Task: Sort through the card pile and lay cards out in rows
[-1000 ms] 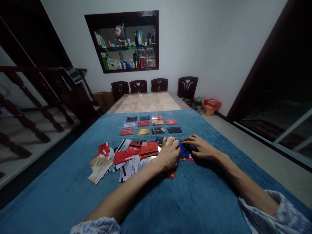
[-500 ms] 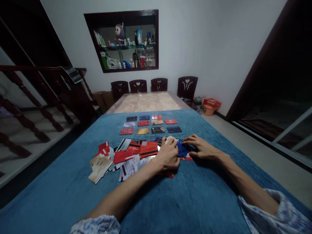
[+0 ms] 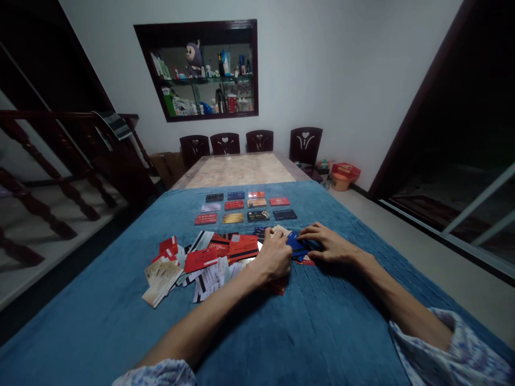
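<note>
My left hand [image 3: 274, 258] lies curled over the right part of a heap of loose cards, fingers bent; what is under them is hidden. A beige card [image 3: 280, 230] shows just past its fingertips. My right hand [image 3: 330, 244] has its fingers and thumb around the right edge of a blue card [image 3: 296, 246], which lies between the two hands. Part of a red card [image 3: 308, 261] shows below the blue one. To the left, the heap holds red cards [image 3: 201, 259], white cards with dark stripes [image 3: 209, 283] and beige cards [image 3: 163, 279], overlapping at many angles.
Beyond the heap, several cards or card stacks stand in rows, including a gold one [image 3: 233, 218] and a black one [image 3: 258, 215]. A blue cloth [image 3: 333, 332] covers the near table. Dark chairs [image 3: 306, 145] stand at the far end. A wooden railing [image 3: 48, 214] runs at left.
The whole view has shifted slightly to the left. Both hands keep nearly the same place among the cards, with only small finger movement at the blue card.
</note>
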`<state>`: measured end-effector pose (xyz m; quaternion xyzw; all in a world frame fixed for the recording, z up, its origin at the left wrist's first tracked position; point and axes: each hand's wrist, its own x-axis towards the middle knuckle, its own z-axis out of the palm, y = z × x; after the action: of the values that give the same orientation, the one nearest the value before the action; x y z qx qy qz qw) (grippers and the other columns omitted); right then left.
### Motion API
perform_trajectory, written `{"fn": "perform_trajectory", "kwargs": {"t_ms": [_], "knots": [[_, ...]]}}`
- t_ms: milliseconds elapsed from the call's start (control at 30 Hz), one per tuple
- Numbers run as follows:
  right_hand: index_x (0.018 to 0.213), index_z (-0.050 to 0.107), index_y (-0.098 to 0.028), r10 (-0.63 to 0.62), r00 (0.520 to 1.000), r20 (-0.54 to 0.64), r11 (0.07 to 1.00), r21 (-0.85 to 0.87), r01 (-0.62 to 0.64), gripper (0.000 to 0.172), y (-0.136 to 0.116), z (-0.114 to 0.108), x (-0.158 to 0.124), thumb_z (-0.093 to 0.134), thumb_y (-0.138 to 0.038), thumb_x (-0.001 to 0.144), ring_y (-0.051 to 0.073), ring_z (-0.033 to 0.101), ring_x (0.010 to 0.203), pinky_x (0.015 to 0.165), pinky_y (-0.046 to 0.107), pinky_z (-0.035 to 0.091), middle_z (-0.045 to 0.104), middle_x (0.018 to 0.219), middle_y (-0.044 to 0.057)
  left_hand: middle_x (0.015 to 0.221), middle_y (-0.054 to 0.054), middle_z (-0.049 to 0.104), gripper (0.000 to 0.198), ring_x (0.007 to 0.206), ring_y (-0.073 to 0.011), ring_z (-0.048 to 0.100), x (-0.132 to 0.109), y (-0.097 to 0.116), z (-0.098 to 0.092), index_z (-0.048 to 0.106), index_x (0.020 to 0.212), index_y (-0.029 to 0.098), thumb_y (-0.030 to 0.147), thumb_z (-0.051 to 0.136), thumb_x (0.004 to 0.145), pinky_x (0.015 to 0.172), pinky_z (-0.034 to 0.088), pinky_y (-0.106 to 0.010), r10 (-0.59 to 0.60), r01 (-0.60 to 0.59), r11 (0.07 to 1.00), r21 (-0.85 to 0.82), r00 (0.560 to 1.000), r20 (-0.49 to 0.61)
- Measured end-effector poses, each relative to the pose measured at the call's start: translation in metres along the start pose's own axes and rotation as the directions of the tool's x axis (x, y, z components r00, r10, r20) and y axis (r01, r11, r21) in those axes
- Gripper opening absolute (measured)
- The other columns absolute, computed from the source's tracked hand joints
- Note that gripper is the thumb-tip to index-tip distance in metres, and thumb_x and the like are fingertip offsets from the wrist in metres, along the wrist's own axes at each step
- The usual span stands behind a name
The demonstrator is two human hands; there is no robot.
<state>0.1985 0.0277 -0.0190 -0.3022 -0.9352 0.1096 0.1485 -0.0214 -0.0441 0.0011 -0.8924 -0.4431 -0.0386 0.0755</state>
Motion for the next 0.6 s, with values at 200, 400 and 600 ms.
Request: {"fn": "perform_trajectory", "kwargs": {"t_ms": [200,400,600], "knots": [[0.111,0.074,-0.021,-0.07,0.994,-0.087,0.997,0.02,0.072,0.035,0.001,0.003,0.0,0.065,-0.021,0.077,0.026,0.057,0.102,0.095,0.046,0.046,0.071,0.111,0.01,0.098,-0.015,0.069,0.023,0.106,-0.0295,0.051,0.001,-0.006,-0.003,0.073,0.088,0.015,0.021,0.051,0.087,0.087,0.034,-0.045,0.016,-0.016,1.0,-0.007,1.0,-0.021],[0.104,0.075,-0.022,-0.091,0.975,-0.201,0.993,0.05,0.103,0.03,0.008,0.009,0.001,0.056,-0.016,0.082,0.024,0.057,0.095,0.087,0.041,0.049,0.073,0.098,0.007,0.098,-0.013,0.07,0.023,0.104,-0.0276,0.053,0.003,-0.011,-0.008,0.07,0.087,0.015,0.021,0.049,0.091,0.086,0.035,-0.042,-0.009,0.008,0.999,-0.039,1.0,-0.026],[0.102,0.075,-0.022,-0.076,0.959,-0.273,0.992,0.074,0.099,0.028,0.012,0.013,0.003,0.051,-0.017,0.088,0.022,0.058,0.087,0.078,0.037,0.05,0.071,0.085,0.007,0.099,-0.01,0.072,0.021,0.102,-0.0247,0.055,0.005,-0.022,-0.007,0.067,0.094,0.016,0.009,0.048,0.089,0.084,0.035,-0.039,-0.077,0.07,0.992,-0.103,0.995,-0.064]]}}
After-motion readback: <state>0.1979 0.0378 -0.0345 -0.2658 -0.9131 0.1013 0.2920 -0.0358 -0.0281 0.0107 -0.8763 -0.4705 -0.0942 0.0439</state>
